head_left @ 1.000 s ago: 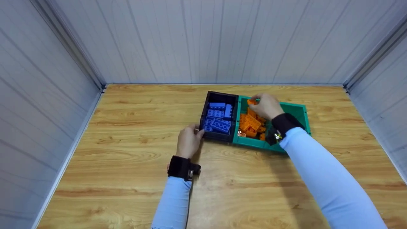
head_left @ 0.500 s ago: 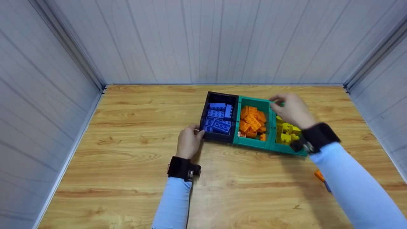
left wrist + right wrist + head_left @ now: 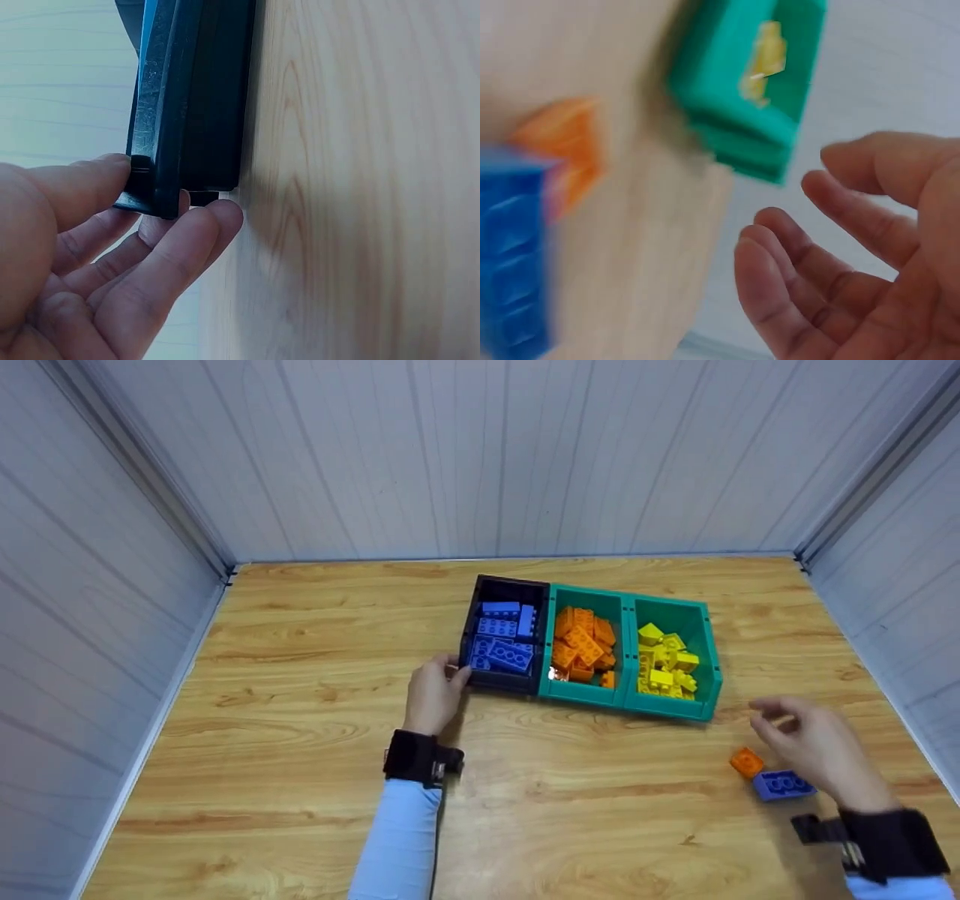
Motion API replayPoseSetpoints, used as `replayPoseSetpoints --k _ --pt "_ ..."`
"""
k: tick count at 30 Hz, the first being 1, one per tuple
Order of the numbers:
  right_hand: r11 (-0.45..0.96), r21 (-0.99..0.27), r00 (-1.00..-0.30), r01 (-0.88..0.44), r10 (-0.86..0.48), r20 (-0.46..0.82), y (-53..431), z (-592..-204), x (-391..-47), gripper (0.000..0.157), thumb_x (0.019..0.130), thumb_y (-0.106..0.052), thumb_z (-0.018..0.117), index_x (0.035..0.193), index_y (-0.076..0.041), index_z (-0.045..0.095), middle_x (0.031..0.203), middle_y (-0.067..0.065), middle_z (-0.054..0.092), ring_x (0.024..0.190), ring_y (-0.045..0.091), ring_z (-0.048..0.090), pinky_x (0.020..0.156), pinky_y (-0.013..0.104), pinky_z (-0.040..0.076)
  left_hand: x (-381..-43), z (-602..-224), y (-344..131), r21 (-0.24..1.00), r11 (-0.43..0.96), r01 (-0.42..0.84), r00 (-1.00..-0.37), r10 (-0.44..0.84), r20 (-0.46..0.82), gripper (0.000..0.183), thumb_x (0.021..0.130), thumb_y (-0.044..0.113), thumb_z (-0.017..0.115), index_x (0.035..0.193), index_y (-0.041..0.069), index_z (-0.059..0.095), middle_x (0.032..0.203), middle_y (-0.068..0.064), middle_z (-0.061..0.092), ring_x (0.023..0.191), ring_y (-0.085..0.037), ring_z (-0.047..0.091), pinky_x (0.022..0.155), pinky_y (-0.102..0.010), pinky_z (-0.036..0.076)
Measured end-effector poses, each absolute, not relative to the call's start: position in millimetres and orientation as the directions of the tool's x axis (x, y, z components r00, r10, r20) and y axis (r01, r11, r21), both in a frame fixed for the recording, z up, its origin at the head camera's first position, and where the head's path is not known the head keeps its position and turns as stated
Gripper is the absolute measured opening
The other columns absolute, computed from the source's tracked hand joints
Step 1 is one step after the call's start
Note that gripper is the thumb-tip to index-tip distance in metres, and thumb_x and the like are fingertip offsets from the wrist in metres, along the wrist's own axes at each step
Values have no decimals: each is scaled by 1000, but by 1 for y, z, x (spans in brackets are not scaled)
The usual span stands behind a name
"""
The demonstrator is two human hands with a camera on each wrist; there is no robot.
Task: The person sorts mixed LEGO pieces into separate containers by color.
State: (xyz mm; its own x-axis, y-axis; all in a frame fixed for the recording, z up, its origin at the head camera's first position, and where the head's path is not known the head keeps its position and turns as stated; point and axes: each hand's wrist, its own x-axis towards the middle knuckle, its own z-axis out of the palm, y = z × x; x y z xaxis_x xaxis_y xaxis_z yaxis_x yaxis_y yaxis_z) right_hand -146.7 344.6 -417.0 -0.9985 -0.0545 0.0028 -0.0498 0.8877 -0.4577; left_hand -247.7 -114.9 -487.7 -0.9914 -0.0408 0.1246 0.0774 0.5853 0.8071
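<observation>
In the head view my left hand (image 3: 435, 695) holds the front left corner of the black bin (image 3: 504, 684), thumb on the rim. The left wrist view shows the thumb and fingers pinching that bin's corner (image 3: 156, 176). Blue building bricks (image 3: 510, 655) lie inside it. My right hand (image 3: 825, 746) is in the air at the right, fingers loosely bent, nothing between them. Near it on the table lie an orange brick (image 3: 747, 763) and a blue brick (image 3: 784, 785), side by side. The right wrist view shows this blue brick (image 3: 514, 262) blurred, to the left of the hand.
Two green bins stand in a row with the black one. The middle bin (image 3: 581, 696) holds orange bricks (image 3: 585, 645), the right bin (image 3: 667, 709) yellow bricks (image 3: 664, 664). White panel walls (image 3: 495, 457) enclose the wooden table (image 3: 300, 690) at the back and sides.
My right hand let an orange brick go into the middle bin, then moved right and toward me, near the two loose bricks. My left hand stays at the black bin's corner.
</observation>
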Motion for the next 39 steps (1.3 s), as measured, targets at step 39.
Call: replayPoseSetpoints --k 39 --pt "918 -343 -962 -199 -116 248 325 -452 -135 26 83 -3 77 108 -2 71 101 18 62 80 32 60 64 41 43 -247 -487 -115 793 601 103 -990 -16 140 24 97 14 66 111 -5 70 89 -12 71 81 -24 67 72 -37 55"
